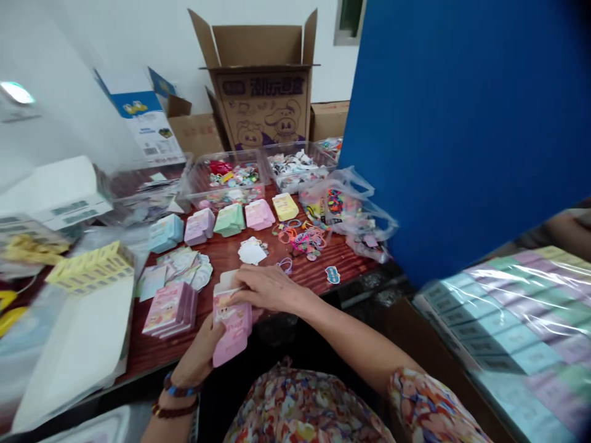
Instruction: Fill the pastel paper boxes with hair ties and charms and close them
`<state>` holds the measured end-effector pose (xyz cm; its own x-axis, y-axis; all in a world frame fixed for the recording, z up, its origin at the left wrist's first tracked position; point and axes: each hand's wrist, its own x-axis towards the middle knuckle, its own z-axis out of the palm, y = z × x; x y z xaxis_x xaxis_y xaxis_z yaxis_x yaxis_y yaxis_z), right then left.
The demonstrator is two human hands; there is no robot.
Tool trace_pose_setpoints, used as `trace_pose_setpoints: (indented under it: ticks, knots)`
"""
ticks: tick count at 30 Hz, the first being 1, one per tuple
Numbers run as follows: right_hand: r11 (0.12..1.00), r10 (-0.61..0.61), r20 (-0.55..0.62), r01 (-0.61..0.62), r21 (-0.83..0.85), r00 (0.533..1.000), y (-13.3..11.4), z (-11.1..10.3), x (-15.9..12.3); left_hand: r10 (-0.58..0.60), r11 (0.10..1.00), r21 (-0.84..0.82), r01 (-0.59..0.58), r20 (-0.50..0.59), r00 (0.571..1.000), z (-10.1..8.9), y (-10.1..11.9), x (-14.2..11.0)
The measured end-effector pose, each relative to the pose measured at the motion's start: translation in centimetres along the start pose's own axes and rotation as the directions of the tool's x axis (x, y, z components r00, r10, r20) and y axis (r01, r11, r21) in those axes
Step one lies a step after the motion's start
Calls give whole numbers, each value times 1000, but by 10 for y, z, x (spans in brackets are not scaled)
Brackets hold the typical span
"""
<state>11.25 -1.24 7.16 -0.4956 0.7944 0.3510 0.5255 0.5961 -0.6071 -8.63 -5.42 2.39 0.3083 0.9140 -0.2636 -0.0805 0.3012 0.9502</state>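
Note:
A small pink printed box (234, 329) is held up near the table's front edge, its pale end flap (225, 282) standing open. My left hand (207, 344) closes around its left side, the thumb on the printed front. From the right, my right hand (268, 288) grips the upper part by the flap; some of its fingertips are hidden. Just left lies a stack of pink boxes (168, 307). Beyond it are loose cards (173, 267). White die-cut stickers or cards (252, 251) lie behind my right hand, with coloured hair ties (302, 239) further right.
Flat box stacks in blue (166, 234), purple (199, 226), green (229, 219), pink (259, 214) and yellow (285, 207) form a row. Clear bins (263, 175) stand behind. A blue panel (438, 123) rises at right, near wrapped boxes (503, 326). A white carton (87, 332) lies left.

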Motion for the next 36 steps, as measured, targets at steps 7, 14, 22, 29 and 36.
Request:
trace_pose_setpoints:
  ticks: [7,14,22,29,36]
  knots:
    - [964,119,89,-137,227,989,2,2,-39,14,994,108,12,-233,972,30,-16,-5]
    - [976,87,47,-95,197,995,10,8,-57,216,925,331,-189,-47,975,20,-12,-27]
    - [960,99,-201,-41,276,975,-7,15,-71,153,964,209,-163,64,986,15,-12,-27]
    - [711,379,-207,-141,689,902,-2,36,-84,130,981,145,-129,9,992,27,-10,-37]
    - [739,293,-182,-102,666,939,4,27,-85,-4,987,159,-13,105,994,22,-4,-41]
